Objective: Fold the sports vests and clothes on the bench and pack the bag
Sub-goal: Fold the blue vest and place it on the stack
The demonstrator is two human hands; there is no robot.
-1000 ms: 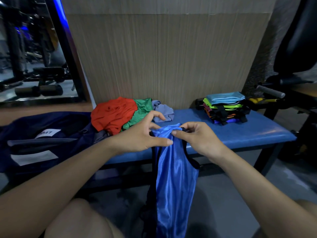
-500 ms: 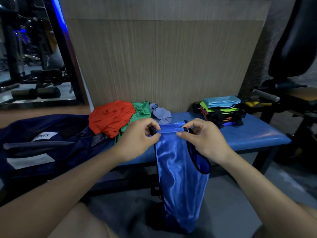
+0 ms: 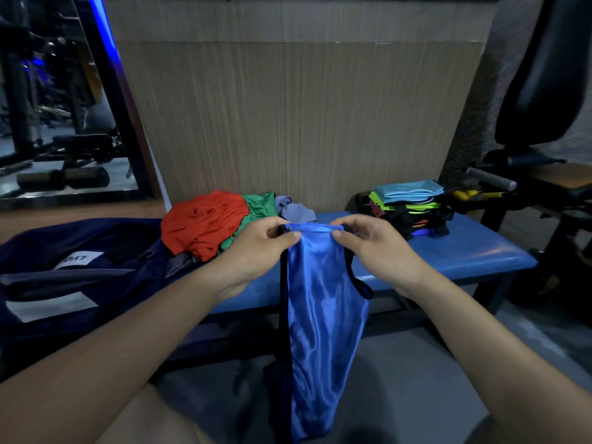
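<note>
Hands pinch blue vest (image 3: 323, 315) top edge: left hand (image 3: 256, 251), right hand (image 3: 374, 248). Vest hem cut off below frame; bag (image 3: 64, 251) cropped left, contents unclear.

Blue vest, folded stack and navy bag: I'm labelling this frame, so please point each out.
blue vest (image 3: 323, 315), head view, on the shiny hanging front panel.
folded stack (image 3: 408, 190), head view, on the light blue piece on top.
navy bag (image 3: 64, 238), head view, on its dark upper fabric.

Wood-grain wall panel (image 3: 294, 123), mirror (image 3: 48, 100) at left, black gym machine (image 3: 544, 129) at right
</note>
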